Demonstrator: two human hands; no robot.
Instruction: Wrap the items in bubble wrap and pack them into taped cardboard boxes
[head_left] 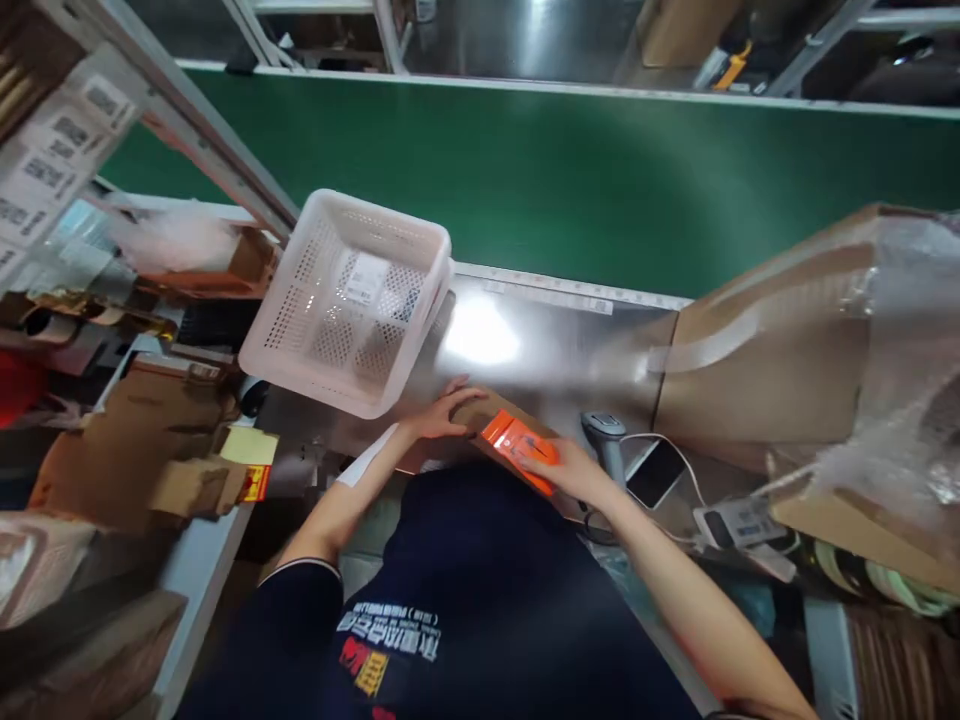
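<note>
A narrow brown cardboard box (484,408) lies on the metal table, close against my body. My left hand (444,414) grips its left end, thumb and fingers around the edge. On top of the box is a flat orange packet (517,440) with a small dark picture and pale print. My right hand (566,470) holds this packet from the right, its fingers across the orange surface. The packet's right part is hidden under those fingers. Whether it lies inside the box or on its face, I cannot tell.
Left of my hands stands a white perforated basket (262,350). A barcode scanner (606,440) and a phone (657,474) lie to the right, near a large carton (780,340). Behind runs a green conveyor belt (540,180). Folded cardboard (142,420) fills the left side.
</note>
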